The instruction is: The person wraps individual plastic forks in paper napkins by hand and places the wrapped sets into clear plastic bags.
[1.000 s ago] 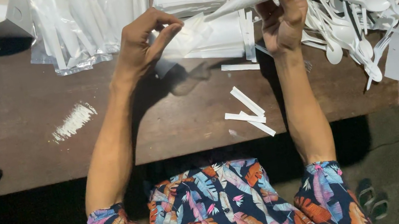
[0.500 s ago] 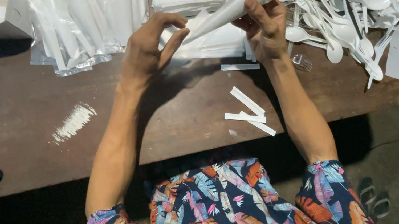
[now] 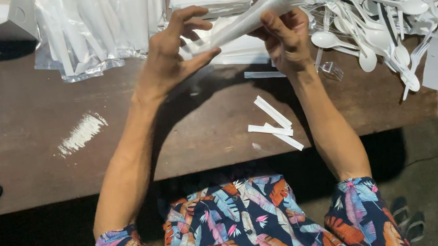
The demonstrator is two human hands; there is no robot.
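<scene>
Held above the far middle of the table (image 3: 30, 166), the clear sleeve (image 3: 240, 21) looks light, thin and slippery — the left hand (image 3: 170, 60) pinches its near-left end, the right hand (image 3: 284, 35) wraps its spoon-filled far end, the firmer place to grip.

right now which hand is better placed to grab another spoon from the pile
Likely the right hand: it sits beside the spoon pile. The left hand pinches the packet's far end.

Packet (image 3: 240, 21) held between left hand (image 3: 170, 60) and right hand (image 3: 285, 38) above table (image 3: 16, 151), spoons (image 3: 382, 0) at right, bags (image 3: 96, 25) at left, strips (image 3: 274, 125) near the front edge
</scene>
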